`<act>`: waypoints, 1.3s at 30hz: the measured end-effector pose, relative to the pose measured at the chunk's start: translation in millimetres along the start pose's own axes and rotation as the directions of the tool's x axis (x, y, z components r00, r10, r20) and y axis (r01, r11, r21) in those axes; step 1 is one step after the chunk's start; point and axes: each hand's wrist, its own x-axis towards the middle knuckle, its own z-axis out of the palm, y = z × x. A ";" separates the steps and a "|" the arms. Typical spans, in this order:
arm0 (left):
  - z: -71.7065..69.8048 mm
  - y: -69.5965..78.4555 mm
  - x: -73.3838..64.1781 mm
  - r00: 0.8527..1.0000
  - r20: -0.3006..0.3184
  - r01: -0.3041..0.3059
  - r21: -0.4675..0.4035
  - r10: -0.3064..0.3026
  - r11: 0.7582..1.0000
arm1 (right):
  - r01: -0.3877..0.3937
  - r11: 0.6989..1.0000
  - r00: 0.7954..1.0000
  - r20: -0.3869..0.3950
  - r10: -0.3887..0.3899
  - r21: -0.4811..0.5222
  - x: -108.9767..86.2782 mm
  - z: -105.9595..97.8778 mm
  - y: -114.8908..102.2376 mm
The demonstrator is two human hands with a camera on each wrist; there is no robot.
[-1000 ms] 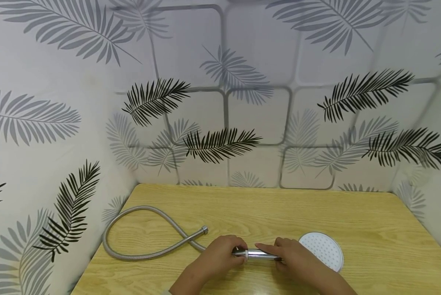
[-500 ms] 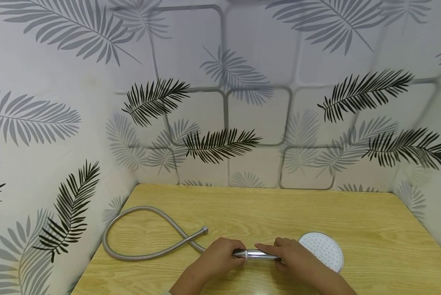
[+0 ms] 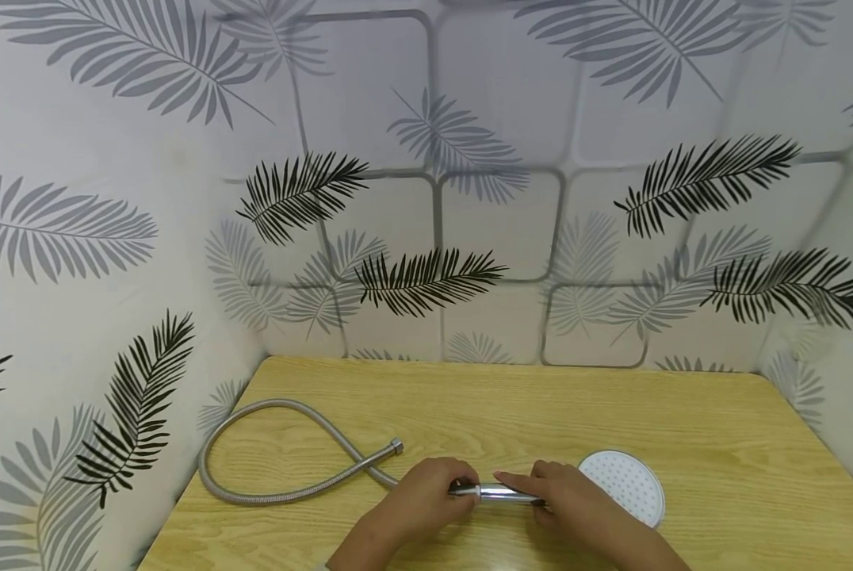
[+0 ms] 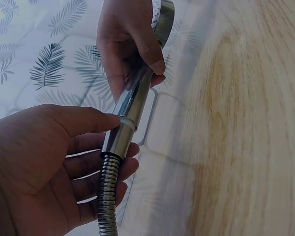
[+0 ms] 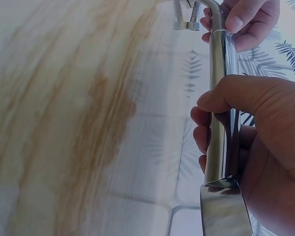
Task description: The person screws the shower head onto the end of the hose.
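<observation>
My right hand (image 3: pixel 565 498) grips the chrome handle (image 5: pixel 218 152) of a hand shower, thumb along one side and fingers curled behind. Its round white spray face (image 3: pixel 625 485) shows beyond that hand in the head view. At the handle's other end, my left hand (image 3: pixel 426 496) pinches the tapered metal nut (image 4: pixel 117 142) of a flexible shower hose (image 4: pixel 108 191). Nut and handle stand in line, meeting at a pale ring by the left thumb tip. The left fingers lie behind the nut and the ribbed hose.
On the wood-grain table (image 3: pixel 512 404) the hose's remaining length forms a loop (image 3: pixel 262 500) at the left. Its free end nut (image 3: pixel 396 446) lies just beyond my left hand. Leaf-patterned walls (image 3: pixel 498 230) border the table at the back and sides.
My left hand dips slightly and rises again, its fingers shifting around the hose nut. The right hand, the hand shower and the hose loop keep their places.
</observation>
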 end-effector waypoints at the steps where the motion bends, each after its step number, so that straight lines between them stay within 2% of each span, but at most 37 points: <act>1: 0.0 0.1 0.0 1.000 0.001 0.002 -0.002 -0.002 1.000 | -0.001 1.000 1.000 -0.001 0.001 0.000 0.0 -0.1 -0.2; 13: 0.2 -0.3 -1.2 0.999 0.004 0.038 -0.011 -0.038 0.999 | 0.005 1.000 1.000 -0.019 -0.005 -0.011 0.0 1.5 0.7; 21: 2.0 -3.2 0.3 1.000 0.009 0.021 0.026 -0.021 0.999 | 0.027 1.000 0.999 -0.037 -0.028 -0.011 0.1 3.0 1.8; 31: 2.6 -1.0 -1.6 0.997 0.050 0.053 0.008 -0.053 0.999 | 0.046 0.998 0.997 -0.052 -0.048 -0.033 -0.8 4.8 3.1; 39: 4.0 -0.3 -1.3 0.999 0.040 0.032 0.029 -0.033 0.999 | 0.029 0.999 0.999 -0.024 -0.029 -0.027 -1.2 5.4 3.8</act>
